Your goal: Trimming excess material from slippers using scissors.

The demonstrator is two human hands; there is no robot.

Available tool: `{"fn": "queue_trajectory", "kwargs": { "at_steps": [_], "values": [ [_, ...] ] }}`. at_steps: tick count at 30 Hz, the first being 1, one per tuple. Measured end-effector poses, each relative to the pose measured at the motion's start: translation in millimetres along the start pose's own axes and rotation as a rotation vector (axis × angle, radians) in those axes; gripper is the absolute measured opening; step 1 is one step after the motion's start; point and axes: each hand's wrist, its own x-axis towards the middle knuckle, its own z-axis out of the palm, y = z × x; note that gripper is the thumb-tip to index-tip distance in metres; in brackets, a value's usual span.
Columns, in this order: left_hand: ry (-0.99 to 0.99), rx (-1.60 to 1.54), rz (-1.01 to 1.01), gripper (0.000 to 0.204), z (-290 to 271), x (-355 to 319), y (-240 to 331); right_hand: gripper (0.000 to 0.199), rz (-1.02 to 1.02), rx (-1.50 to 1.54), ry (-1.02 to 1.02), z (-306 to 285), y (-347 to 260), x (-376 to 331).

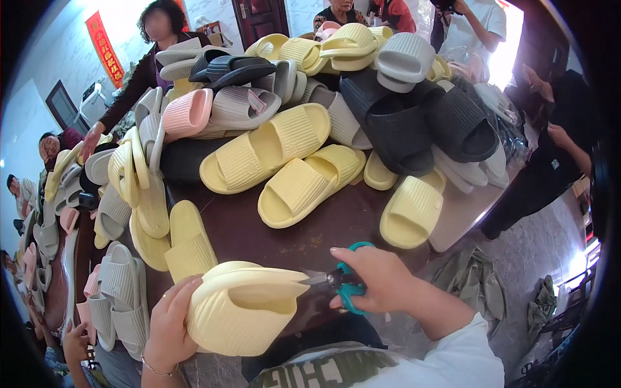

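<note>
Head camera: the left hand (171,320) is closed along the side of a pale yellow slipper (242,326), which stands tilted up near the lower middle of the view, its hollow opening facing the right hand. A second layer of the same yellow shows behind its upper edge (whether a twin slipper or its own sole, I cannot tell). The right hand (378,281) is curled around the teal handles of a pair of scissors (353,292); their blades point left, the tips right at the slipper's edge, though actual contact is hard to judge.

Beyond the hands lies a dark reddish-brown table (233,223), heaped with slippers at its far side. A person (162,45) at upper left stretches an arm over the pile, near a red banner (103,48) on a pale veined wall (39,123). Olive cloth (475,284) lies on the grey, stone-like floor (404,343) to the right.

The held slipper looks smooth and matte, with fine ribs across its broad strap. A yellow pair (266,152) in the heap has similar grooves; black slippers (398,129) sit at its right, a pink slipper (187,111) at its left, all with rounded toes.
</note>
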Motion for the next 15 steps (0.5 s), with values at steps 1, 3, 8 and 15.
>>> {"fn": "queue_trajectory", "kwargs": {
  "at_steps": [1, 3, 8, 15],
  "values": [
    [-0.003, -0.005, -0.003, 0.047, -0.2, 0.2, 0.6, 0.071, -0.011, -0.011, 0.008, -0.4, -0.5, 0.1],
    [-0.006, -0.010, -0.005, 0.047, -0.4, 0.4, 1.0, 0.070, -0.020, -0.023, 0.015, -0.5, -0.8, -0.1],
    [-0.027, -0.034, -0.027, 0.049, -1.3, 0.5, 0.9, 0.068, -0.046, -0.063, 0.030, 1.7, 2.1, -2.9],
    [-0.024, -0.105, -0.126, 0.049, -1.8, -1.6, 2.2, 0.067, 0.123, 0.124, 0.090, 6.1, 2.5, -4.6]
  ]
}}
